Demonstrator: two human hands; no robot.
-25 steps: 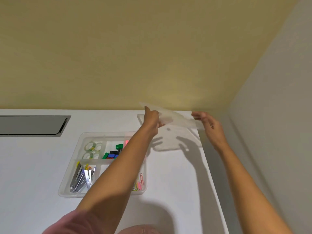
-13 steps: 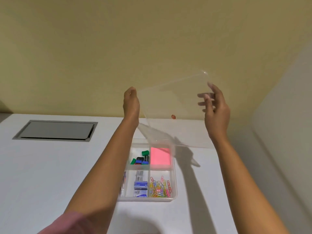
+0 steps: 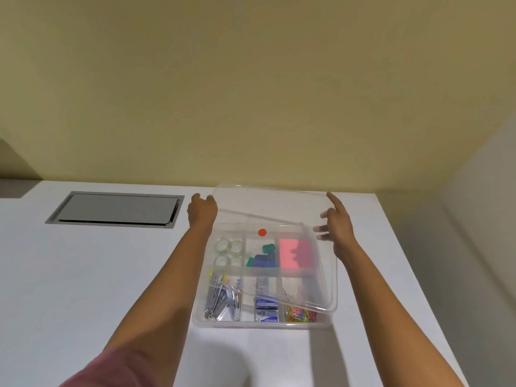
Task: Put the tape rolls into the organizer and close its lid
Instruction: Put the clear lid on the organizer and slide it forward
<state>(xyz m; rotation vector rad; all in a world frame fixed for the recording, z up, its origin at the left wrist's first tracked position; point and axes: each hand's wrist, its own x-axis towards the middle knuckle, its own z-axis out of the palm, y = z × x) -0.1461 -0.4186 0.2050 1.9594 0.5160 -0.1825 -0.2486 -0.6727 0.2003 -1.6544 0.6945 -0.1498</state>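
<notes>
A clear plastic organizer (image 3: 262, 324) with several compartments stands on the white table. Several clear tape rolls (image 3: 229, 251) lie in its far left compartment. The transparent lid (image 3: 282, 208), marked with a small red dot, hovers tilted over the organizer, its near edge low over the front right. My left hand (image 3: 201, 210) grips the lid's far left edge. My right hand (image 3: 336, 224) holds the lid's right edge with its fingers spread along it.
Other compartments hold green and blue clips, a pink pad (image 3: 295, 252), metal clips (image 3: 222, 301), staple boxes (image 3: 266, 308) and coloured paper clips. A grey cable hatch (image 3: 116, 209) is set into the table at far left. A wall stands behind; the table's right edge runs near the organizer.
The lid was lifted from the table at the far right, raised steeply in the air, and has come down over the organizer, nearly flat. Both hands moved down with it.
</notes>
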